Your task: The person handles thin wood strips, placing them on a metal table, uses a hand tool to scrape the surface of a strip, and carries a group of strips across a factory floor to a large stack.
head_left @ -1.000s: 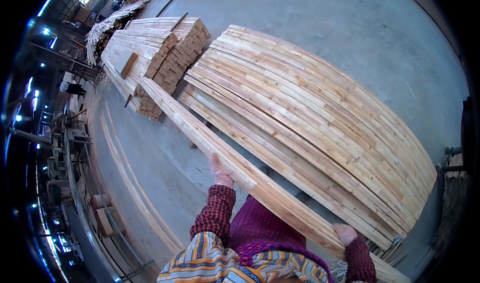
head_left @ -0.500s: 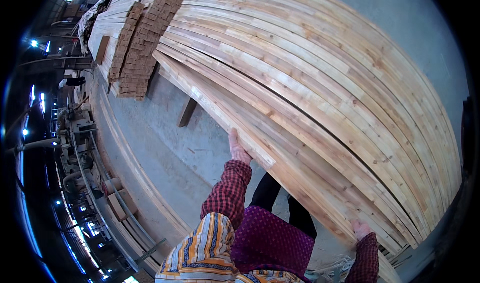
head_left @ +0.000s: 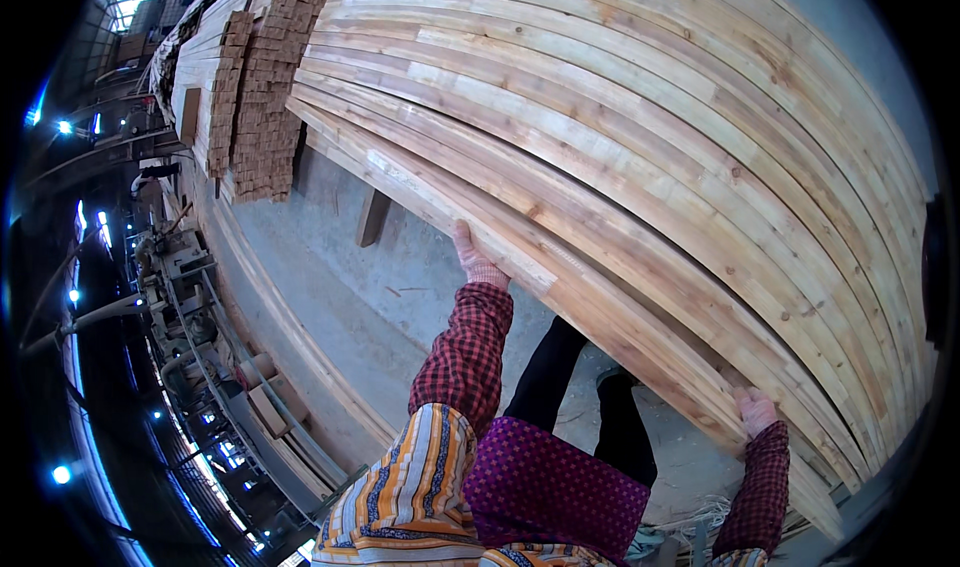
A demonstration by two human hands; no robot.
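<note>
A long pale wooden board (head_left: 590,324) made of joined pieces lies along the near edge of a wide layer of similar boards (head_left: 640,167). My left hand (head_left: 478,257) is closed on its near edge, left of its middle, with the thumb up along the side and the other fingers mostly hidden. Farther right, my right hand (head_left: 757,410) is closed over the same board close to its right end. A narrow dark gap separates the board from its neighbour, wider toward the right.
Stacked lumber with cut ends (head_left: 265,117) stands at the far left. A short wooden support (head_left: 373,217) shows under the boards. Long strips (head_left: 290,312) lie on the grey floor, beside machinery (head_left: 200,317) at left. Shavings (head_left: 700,515) lie near my feet.
Both hands have moved away from me with the board, and the gap to its neighbour has narrowed. My right hand is also farther right in view. The view has shifted slightly.
</note>
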